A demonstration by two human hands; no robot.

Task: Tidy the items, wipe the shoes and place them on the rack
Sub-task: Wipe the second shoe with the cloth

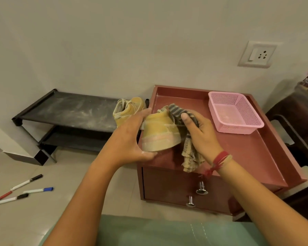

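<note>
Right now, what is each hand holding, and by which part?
Left hand grips the yellow shoe at its heel, thumb under the sole; right hand grips the bunched striped cloth against it.

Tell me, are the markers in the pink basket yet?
No, the markers lie on the floor left of the cabinet, while the pink basket sits on top of it.

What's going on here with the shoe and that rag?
A person is cleaning shoes. The left hand holds a yellow shoe above the red cabinet while the right hand presses a striped cloth against its side. The second shoe already sits on the top shelf of the black rack. Several markers lie on the floor, not yet tidied.
</note>
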